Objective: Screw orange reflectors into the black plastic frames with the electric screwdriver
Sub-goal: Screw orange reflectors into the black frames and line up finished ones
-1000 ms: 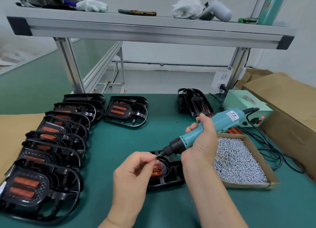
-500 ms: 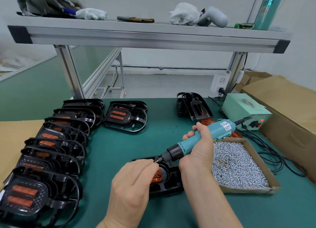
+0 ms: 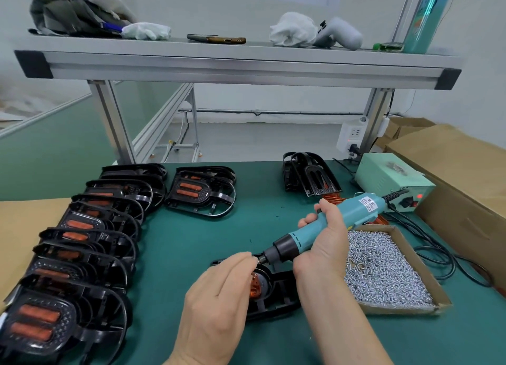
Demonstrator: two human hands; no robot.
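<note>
Frame [image 3: 278, 300] between screw tray [image 3: 397, 309] and row [image 3: 93, 237]

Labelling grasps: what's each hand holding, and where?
Right hand grips the electric screwdriver around its teal mid-body. Left hand pinches what looks like a screw, at the bit tip.

The right hand [image 3: 325, 244] now holds the screwdriver [image 3: 323, 227] lower and flatter than before; the left hand [image 3: 219, 296] has risen to pinch its bit [image 3: 260, 259].
</note>
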